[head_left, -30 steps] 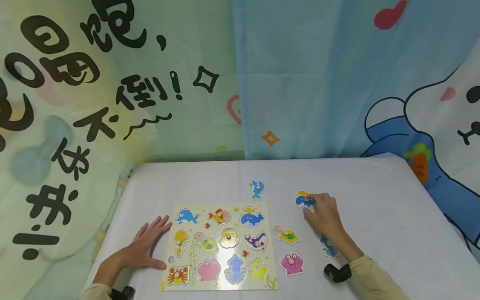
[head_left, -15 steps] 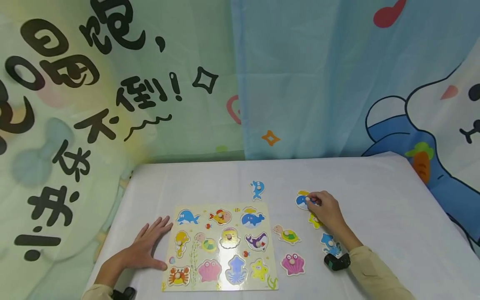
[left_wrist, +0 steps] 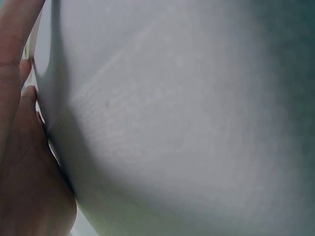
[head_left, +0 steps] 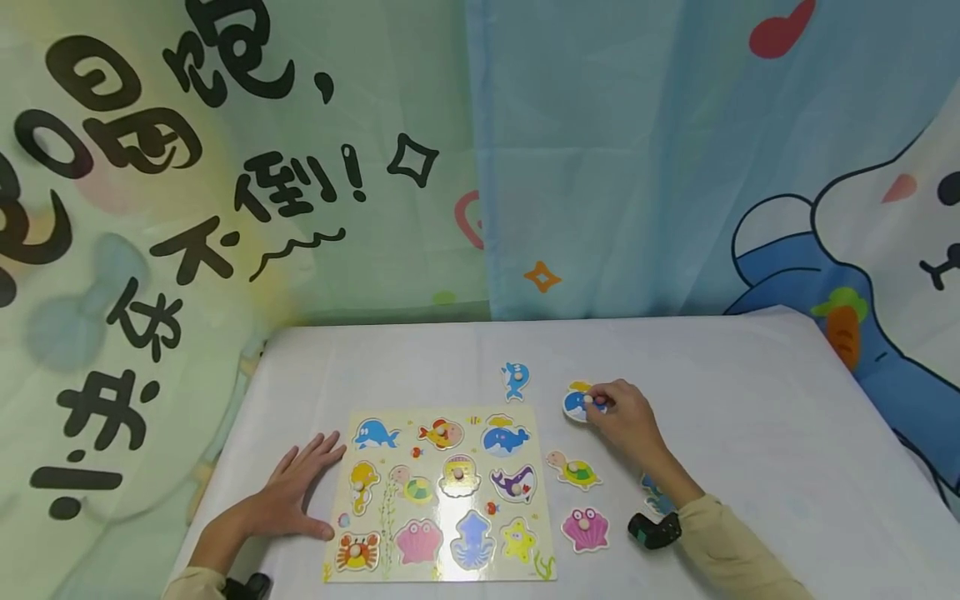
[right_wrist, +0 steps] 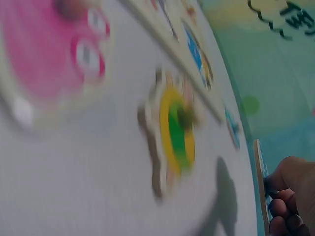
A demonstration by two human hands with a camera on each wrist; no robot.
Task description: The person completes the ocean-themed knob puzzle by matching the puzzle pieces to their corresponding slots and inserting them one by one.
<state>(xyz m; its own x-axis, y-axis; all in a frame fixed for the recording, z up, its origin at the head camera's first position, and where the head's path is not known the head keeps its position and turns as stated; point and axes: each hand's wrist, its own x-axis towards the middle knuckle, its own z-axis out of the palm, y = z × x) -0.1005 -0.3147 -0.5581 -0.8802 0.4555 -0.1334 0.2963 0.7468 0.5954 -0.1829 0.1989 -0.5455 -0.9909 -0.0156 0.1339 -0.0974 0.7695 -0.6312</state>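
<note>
My right hand (head_left: pixel 626 421) pinches the small knob of a blue whale puzzle piece (head_left: pixel 574 405) with a yellow top. In the right wrist view that piece (right_wrist: pixel 261 184) is seen edge-on, lifted off the table, with a shadow below. At the left edge of the puzzle board (head_left: pixel 442 572), my left hand (head_left: pixel 288 498) lies with fingers spread, its thumb at the board's rim. A turtle piece (head_left: pixel 573 472) and a pink shell piece (head_left: pixel 585 530) lie between the board and my right forearm. The left wrist view shows mostly cloth beside the hand.
Behind the board lies a blue dolphin-like piece (head_left: pixel 515 380). A blue octopus-like piece (head_left: pixel 657 493) is partly covered by my right wrist. Several pieces with knobs sit in the board, including a crab (head_left: pixel 357 552). A printed curtain (head_left: pixel 600 208) hangs behind the white table (head_left: pixel 787 417).
The right hand has moved left with the whale piece, towards the board. A yellow starfish piece, visible half a second ago, is now hidden behind that hand. The left hand stays put.
</note>
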